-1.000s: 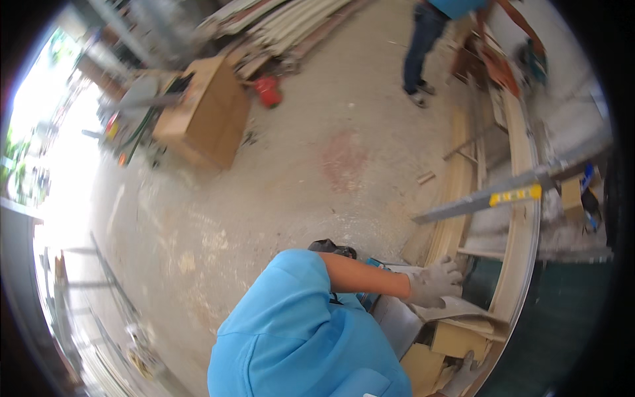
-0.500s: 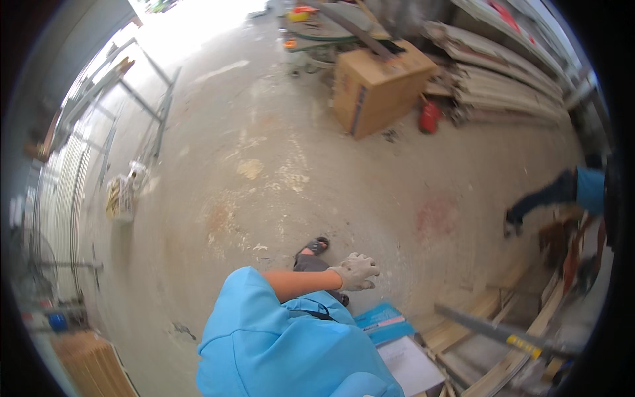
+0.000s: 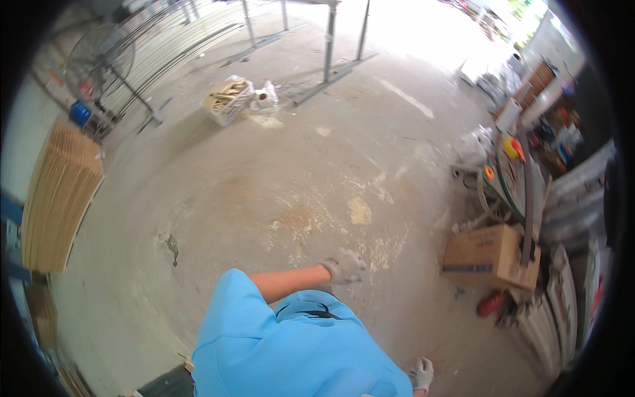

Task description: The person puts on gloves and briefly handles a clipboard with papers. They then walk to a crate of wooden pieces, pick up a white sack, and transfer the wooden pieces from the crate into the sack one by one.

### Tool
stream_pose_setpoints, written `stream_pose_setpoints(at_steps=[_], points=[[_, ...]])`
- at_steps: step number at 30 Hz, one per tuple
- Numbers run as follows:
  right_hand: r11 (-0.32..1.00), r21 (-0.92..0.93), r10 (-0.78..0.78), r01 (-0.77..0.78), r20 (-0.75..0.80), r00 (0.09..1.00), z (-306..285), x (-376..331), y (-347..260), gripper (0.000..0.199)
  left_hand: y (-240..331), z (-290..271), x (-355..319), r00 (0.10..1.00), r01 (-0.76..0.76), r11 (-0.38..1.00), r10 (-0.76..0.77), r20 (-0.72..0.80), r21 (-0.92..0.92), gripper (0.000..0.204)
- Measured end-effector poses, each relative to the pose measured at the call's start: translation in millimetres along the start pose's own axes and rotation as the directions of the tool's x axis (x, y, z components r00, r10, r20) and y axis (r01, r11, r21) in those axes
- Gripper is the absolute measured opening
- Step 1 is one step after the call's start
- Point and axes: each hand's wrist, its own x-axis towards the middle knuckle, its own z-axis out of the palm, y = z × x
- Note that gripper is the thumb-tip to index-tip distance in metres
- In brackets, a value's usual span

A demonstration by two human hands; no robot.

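My left hand (image 3: 345, 266), in a pale work glove, is held across the front of my light blue shirt (image 3: 284, 344). Its fingers are loosely bent and a little apart, with nothing in them. At the lower edge my right hand (image 3: 422, 374), gloved alike, hangs beside my right side. Its fingers are apart and seem to hold nothing, though part of that arm is hidden by the shirt. Neither hand touches anything; below both lies the stained concrete floor (image 3: 264, 178).
A cardboard box (image 3: 486, 255) stands at right beside a cluttered table (image 3: 519, 192), with a red container (image 3: 491, 303) nearby. Ahead are a white basket (image 3: 228, 102) of scraps and a metal frame (image 3: 329, 46). Stacked brown boards (image 3: 63, 198) and a fan (image 3: 99, 56) are at left.
My view has swung left; the box and table now lie at the right, and the co-worker is out of view. My right hand has come into view. My left hand remains empty.
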Motion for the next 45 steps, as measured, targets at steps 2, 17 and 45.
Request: stream_pose_setpoints(at_steps=[2,17,45], points=[[0.996,0.088,-0.044,0.034,0.115,0.992,31,39,-43,0.028,-41,-27,3,0.982,0.102,0.982,-0.125,-0.144,-0.157,0.038],[0.486,-0.486,-0.399,0.726,0.615,0.68,179,354,-473,0.03,-218,154,-36,0.168,0.482,-0.326,-0.877,0.451,-0.813,0.062],[0.412,-0.252,-0.326,0.876,0.856,0.4,836,248,-1108,0.026,-732,-299,-10,0.082,-0.083,-0.054,-0.996,0.047,-0.995,0.053]])
